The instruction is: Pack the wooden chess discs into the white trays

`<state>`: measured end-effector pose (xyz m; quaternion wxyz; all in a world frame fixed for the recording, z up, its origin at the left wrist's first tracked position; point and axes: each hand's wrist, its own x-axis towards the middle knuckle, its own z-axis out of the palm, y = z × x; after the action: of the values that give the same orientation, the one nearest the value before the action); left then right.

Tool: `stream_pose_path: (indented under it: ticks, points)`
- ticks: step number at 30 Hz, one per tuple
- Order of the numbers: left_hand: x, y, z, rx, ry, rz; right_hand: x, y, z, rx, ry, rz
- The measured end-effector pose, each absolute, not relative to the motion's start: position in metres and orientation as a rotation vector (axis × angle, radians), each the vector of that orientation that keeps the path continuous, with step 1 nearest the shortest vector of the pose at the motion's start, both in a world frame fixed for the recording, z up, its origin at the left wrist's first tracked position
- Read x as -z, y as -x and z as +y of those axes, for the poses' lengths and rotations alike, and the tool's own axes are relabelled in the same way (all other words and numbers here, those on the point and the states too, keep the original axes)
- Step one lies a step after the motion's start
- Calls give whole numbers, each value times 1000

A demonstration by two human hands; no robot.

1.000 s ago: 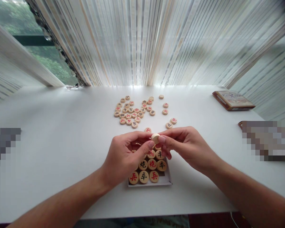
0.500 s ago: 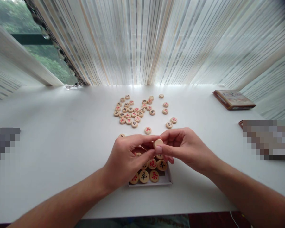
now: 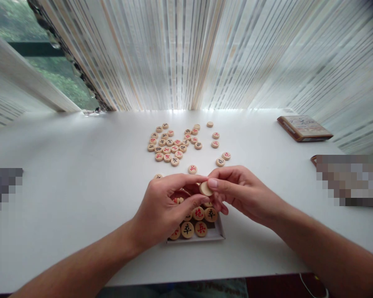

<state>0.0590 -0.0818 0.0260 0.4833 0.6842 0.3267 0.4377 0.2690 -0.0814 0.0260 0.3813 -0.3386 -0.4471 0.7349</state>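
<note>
While the right hand [image 3: 244,188] pinches a pale round piece [image 3: 206,189] over the white tray [image 3: 218,234], its fingers are clamped on the edge. The left hand [image 3: 161,205] has its thumb and pointer apart, one above the piece and one below; I cannot tell if they press on it. More pieces [image 3: 187,229] with red or black marks sit in the tray. Loose pieces [image 3: 174,148] lie on the bench [image 3: 81,178] past the tray.
</note>
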Motion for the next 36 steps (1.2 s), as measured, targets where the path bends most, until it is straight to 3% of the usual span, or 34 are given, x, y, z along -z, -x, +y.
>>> stream_pose_path:
  ticks: [9,23,36]
  points:
    - [-23,-57,-82,-1057,-1528,801,-27,-269,-82,-1922,875,-1087]
    - [-27,-56,-83,-1132,-1921,786,-26,-268,-83,-1836,924,-1185]
    - [-24,-59,-82,-1064,-1548,715,-26,-272,-82,-1734,894,-1280]
